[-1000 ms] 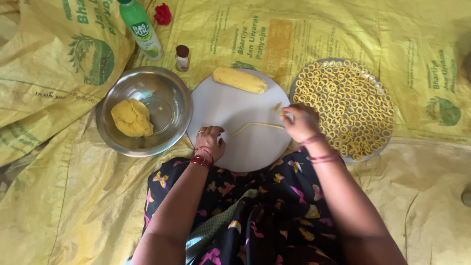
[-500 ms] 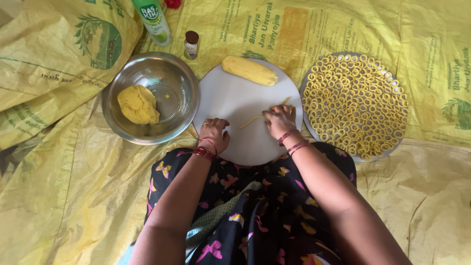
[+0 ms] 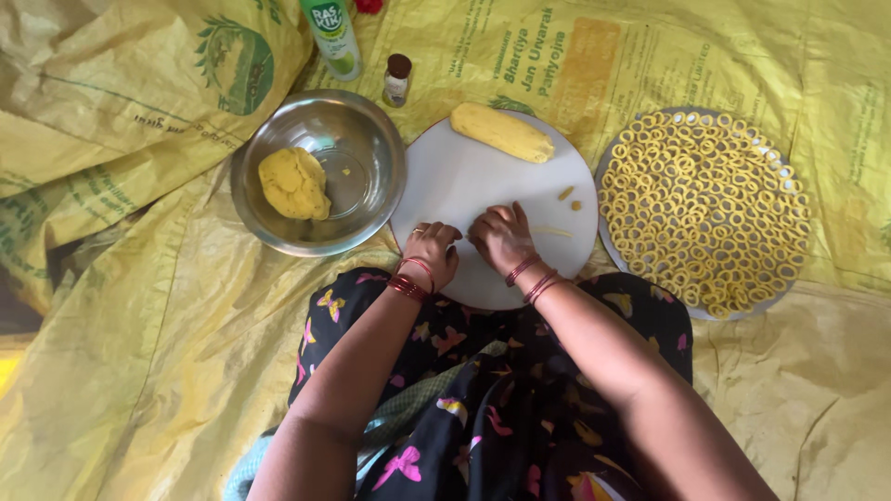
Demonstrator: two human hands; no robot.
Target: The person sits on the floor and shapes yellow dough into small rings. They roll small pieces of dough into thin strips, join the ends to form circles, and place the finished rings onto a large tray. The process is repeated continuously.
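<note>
Ahead of the two hands and to their left, at the top edge, stands a plastic bottle — white and green, with a green label. Just right of it, nearer the hands, a small glass vial with a dark brown cap carries a pale label too small to make out. Spread under everything are flattened yellow sacks — printed in green and orange, with a round green emblem far left of the hands.
</note>
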